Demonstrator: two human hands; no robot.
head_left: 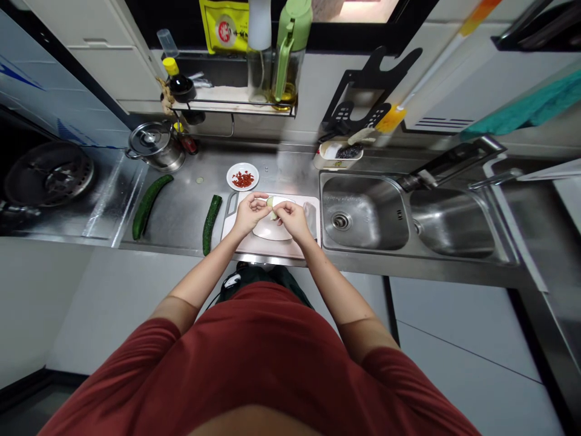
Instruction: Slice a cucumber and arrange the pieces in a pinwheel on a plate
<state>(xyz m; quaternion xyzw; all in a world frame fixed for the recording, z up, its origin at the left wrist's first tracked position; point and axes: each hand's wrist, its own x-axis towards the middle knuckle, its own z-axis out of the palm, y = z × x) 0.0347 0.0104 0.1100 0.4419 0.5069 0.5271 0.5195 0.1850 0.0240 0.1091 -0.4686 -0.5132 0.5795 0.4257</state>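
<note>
Both of my hands meet above a white cutting board [263,249] on the steel counter. Pinched between the fingertips is a small pale-green piece of vegetable [271,202], whose exact kind I cannot make out. My left hand [250,213] holds its left side, and my right hand [293,219] grips it from the right. Under them a white plate [272,232] lies on the board, partly covered by the hands. At the board's right edge is a greyish, see-through-looking item [310,213]. A cucumber [211,225] lies just left of the board.
Behind the board stands a small plate of chopped red chili [242,177]. Farther left are another cucumber [151,206], a lidded steel pot [157,147] and a wok [49,175]. A double sink [365,212] adjoins the board's right. Bottles stand on a wall shelf [231,106].
</note>
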